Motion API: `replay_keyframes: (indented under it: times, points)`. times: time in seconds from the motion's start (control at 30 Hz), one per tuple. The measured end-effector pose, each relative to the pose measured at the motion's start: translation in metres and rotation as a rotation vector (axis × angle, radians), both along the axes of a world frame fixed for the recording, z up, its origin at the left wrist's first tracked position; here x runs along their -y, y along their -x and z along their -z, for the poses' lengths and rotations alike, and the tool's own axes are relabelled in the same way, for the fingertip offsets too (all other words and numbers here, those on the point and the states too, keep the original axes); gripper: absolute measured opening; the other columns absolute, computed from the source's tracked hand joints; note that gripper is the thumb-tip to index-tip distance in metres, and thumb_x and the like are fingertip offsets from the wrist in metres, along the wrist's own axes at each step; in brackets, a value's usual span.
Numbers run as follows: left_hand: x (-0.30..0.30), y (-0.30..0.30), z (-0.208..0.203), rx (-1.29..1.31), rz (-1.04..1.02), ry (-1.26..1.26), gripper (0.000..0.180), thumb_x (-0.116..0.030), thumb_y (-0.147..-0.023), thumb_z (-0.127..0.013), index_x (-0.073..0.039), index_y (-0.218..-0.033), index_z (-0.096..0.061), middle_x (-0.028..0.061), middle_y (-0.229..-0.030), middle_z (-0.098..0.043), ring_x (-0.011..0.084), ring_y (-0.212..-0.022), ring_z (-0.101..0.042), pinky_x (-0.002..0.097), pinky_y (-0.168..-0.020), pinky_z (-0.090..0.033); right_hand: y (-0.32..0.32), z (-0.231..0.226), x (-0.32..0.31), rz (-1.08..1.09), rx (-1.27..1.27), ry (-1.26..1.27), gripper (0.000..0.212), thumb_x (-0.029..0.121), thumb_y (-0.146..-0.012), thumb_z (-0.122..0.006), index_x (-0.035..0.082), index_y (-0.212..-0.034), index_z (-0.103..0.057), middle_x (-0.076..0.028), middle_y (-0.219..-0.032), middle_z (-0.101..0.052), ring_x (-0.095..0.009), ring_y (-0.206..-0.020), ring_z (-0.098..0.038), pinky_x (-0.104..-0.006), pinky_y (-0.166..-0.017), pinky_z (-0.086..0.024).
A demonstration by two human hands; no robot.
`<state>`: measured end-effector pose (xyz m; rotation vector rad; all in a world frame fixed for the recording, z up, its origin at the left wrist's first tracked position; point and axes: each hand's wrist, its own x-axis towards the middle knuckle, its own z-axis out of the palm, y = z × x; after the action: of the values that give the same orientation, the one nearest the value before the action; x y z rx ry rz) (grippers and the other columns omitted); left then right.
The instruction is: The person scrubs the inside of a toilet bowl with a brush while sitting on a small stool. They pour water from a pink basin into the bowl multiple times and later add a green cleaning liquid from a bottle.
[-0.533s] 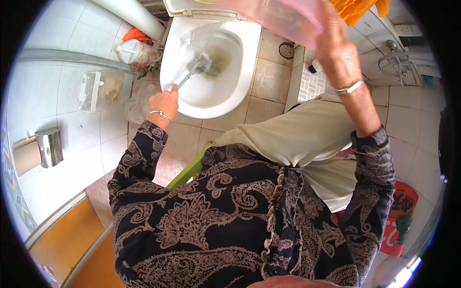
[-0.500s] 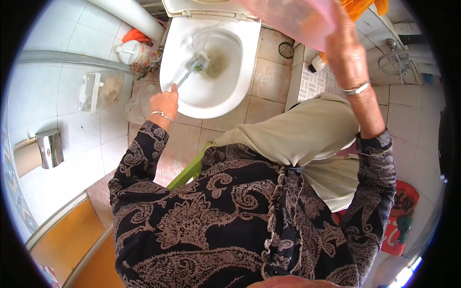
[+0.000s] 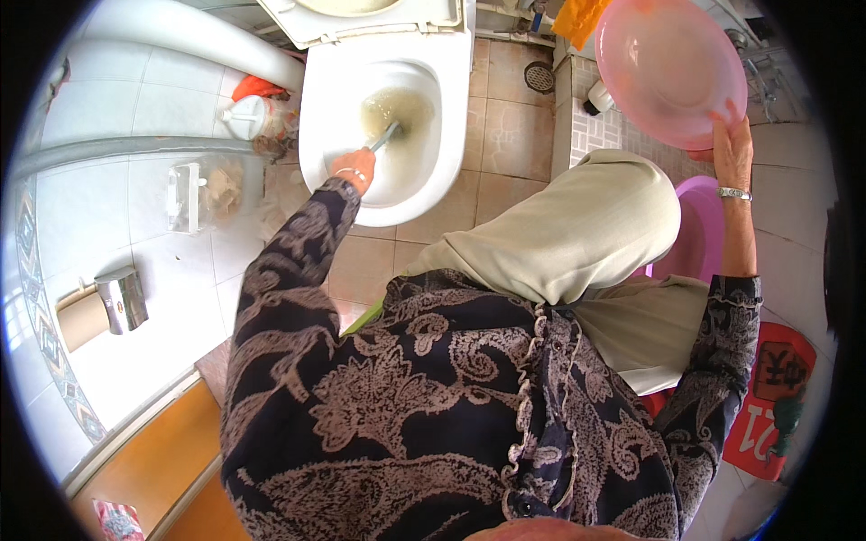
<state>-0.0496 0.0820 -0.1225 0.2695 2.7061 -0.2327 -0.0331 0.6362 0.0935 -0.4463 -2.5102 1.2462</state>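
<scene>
My left hand (image 3: pixel 353 169) is closed round the grey handle of a toilet brush (image 3: pixel 386 136), above the near part of the white toilet bowl (image 3: pixel 315 126). The brush's head is down in cloudy yellowish water (image 3: pixel 383 105) and cannot be made out. Off to the right, my right hand (image 3: pixel 732 149) grips the near rim of a translucent pink basin (image 3: pixel 672 68). The basin is held up in the air, its round base showing and no water visible in it. Behind the bowl, the toilet seat and lid (image 3: pixel 379 20) are raised.
A purple tub (image 3: pixel 711 203) stands beyond my right knee. Near the tiled step are a white bottle (image 3: pixel 599 97), an orange cloth (image 3: pixel 577 20) and a floor drain (image 3: pixel 539 77). Left of the toilet sits a white container (image 3: pixel 245 118); pipes run along that wall. A red bag (image 3: pixel 767 406) lies at right.
The pink basin has swung right, away from the toilet. My left hand has moved right over the bowl, and the brush head has sunk out of sight. The splash of water has ended.
</scene>
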Motion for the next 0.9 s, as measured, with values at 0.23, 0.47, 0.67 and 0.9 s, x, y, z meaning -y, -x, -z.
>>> replay_keyframes:
  times: [0.23,0.47,0.67,0.9]
  points:
    - [0.006,-0.002,-0.035,0.113,0.093,0.011,0.019,-0.011,-0.086,-0.050,0.001,-0.097,-0.059,0.0201,-0.087,-0.067,0.0364,-0.081,-0.066,0.0451,-0.068,-0.053,-0.010,0.016,-0.028,0.049,0.097,0.327,0.050,0.017,-0.090,-0.052,-0.004,-0.133,-0.038,-0.014,-0.107,-0.065,-0.024,-0.068,-0.068,-0.0287,-0.055,-0.057]
    - [-0.006,-0.006,-0.022,0.097,0.127,0.062,0.028,-0.009,-0.087,-0.048,0.007,-0.109,-0.055,0.0181,-0.081,-0.068,0.0331,-0.077,-0.068,0.0426,-0.066,-0.053,-0.035,0.011,-0.032,0.095,0.125,0.356,0.050,0.015,-0.089,-0.051,-0.005,-0.133,-0.038,-0.016,-0.107,-0.065,-0.024,-0.071,-0.068,-0.0295,-0.059,-0.057]
    - [-0.016,-0.015,0.002,0.054,0.206,0.105,0.048,-0.005,-0.085,-0.050,0.013,-0.129,-0.041,0.0191,-0.078,-0.068,0.0297,-0.071,-0.068,0.0408,-0.061,-0.053,-0.038,0.004,-0.029,0.116,0.118,0.395,0.051,0.015,-0.088,-0.052,-0.007,-0.133,-0.038,-0.016,-0.105,-0.066,-0.025,-0.070,-0.068,-0.0305,-0.061,-0.058]
    - [-0.001,-0.017,0.010,0.022,0.183,0.275,0.051,-0.006,-0.086,-0.050,0.009,-0.134,-0.037,0.0165,-0.072,-0.067,0.0284,-0.065,-0.067,0.0421,-0.055,-0.052,-0.043,0.002,-0.020,0.114,0.150,0.444,0.048,0.012,-0.088,-0.050,-0.007,-0.131,-0.041,-0.017,-0.106,-0.065,-0.025,-0.074,-0.068,-0.0302,-0.063,-0.058]
